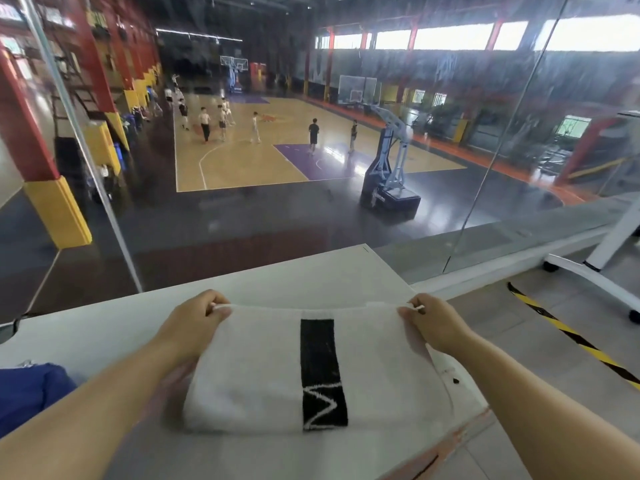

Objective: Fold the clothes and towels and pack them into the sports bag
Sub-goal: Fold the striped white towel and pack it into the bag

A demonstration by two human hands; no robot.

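A white towel (249, 368) with a black stripe and a white zigzag mark lies folded on the white table (311, 278), its fold toward me. My left hand (194, 323) pinches the towel's far left corner. My right hand (433, 323) pinches the far right corner. Both far corners are lifted slightly off the table. A blue fabric item (31, 393) sits at the table's left edge; I cannot tell whether it is the sports bag or a garment.
A glass wall (242, 202) rises just beyond the table, overlooking a basketball court with several people. To the right, a floor with yellow-black hazard tape (571, 337) and the white wheeled leg of another table (588, 282).
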